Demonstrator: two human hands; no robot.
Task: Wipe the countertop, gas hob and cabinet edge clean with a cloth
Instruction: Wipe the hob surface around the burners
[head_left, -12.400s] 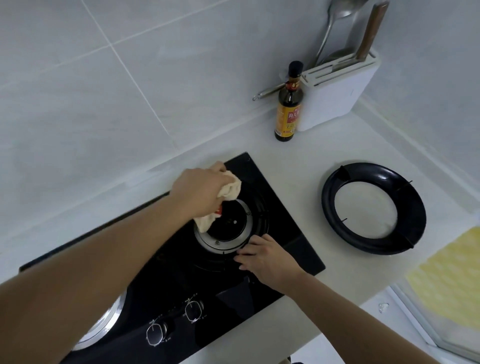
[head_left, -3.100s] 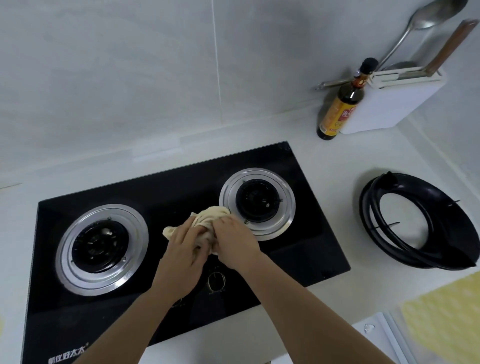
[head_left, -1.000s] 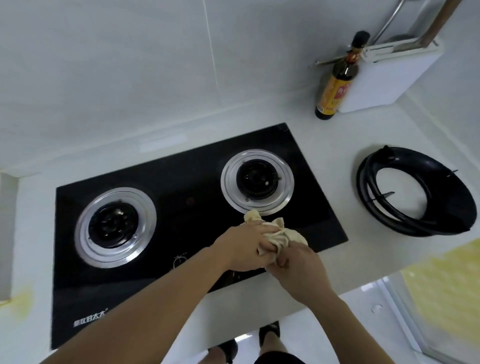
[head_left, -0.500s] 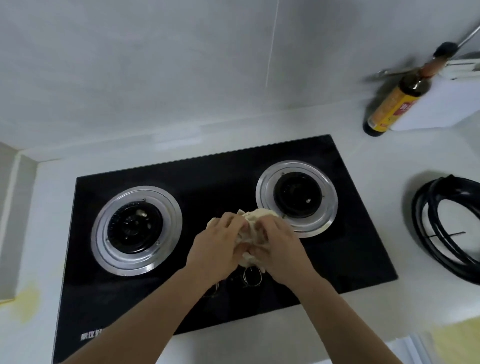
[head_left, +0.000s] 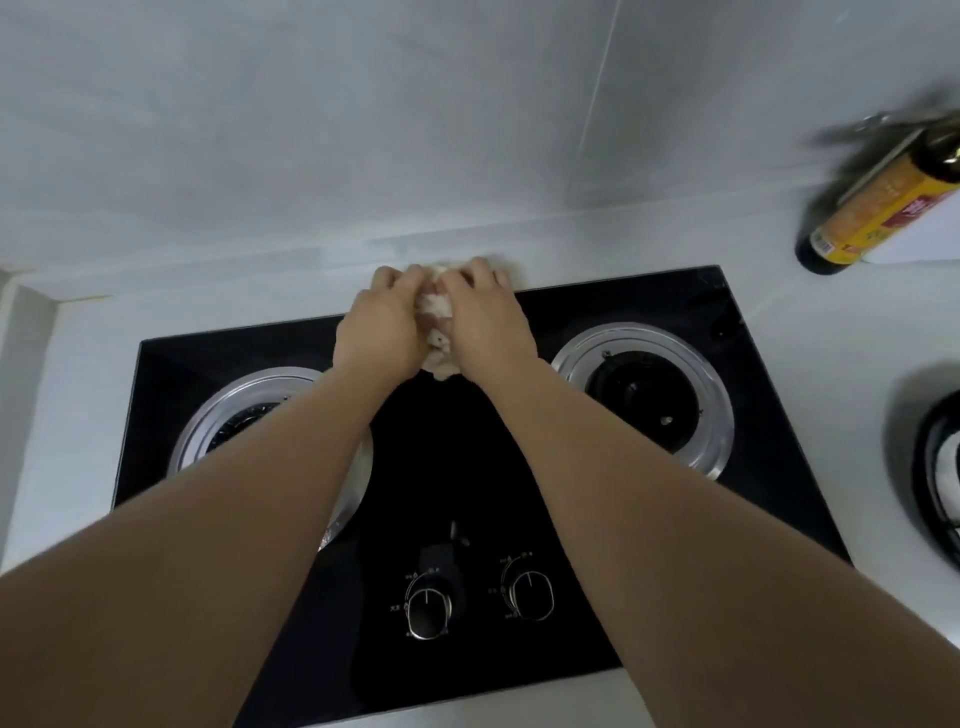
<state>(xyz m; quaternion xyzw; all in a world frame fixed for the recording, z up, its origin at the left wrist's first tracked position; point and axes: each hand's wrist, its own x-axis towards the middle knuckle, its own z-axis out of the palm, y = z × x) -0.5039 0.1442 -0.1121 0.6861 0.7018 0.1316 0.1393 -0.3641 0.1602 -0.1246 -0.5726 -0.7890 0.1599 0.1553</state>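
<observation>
A crumpled beige cloth (head_left: 438, 332) sits bunched between both my hands at the back edge of the black glass gas hob (head_left: 457, 457). My left hand (head_left: 382, 327) grips its left side and my right hand (head_left: 485, 322) grips its right side, fingers curled over the top. The cloth lies where the hob meets the white countertop (head_left: 571, 249) strip under the tiled wall. Most of the cloth is hidden by my fingers. My left forearm covers much of the left burner (head_left: 244, 415); the right burner (head_left: 641, 389) is in full view.
Two control knobs (head_left: 428, 613) (head_left: 530, 597) sit at the hob's front. A dark sauce bottle (head_left: 883, 202) with a yellow label stands at the back right. A black pan-support ring (head_left: 935, 467) lies on the counter at the right edge.
Both hands have slid the cloth away from me, from the middle of the hob near the knobs up to its back edge by the wall. The camera has tilted lower.
</observation>
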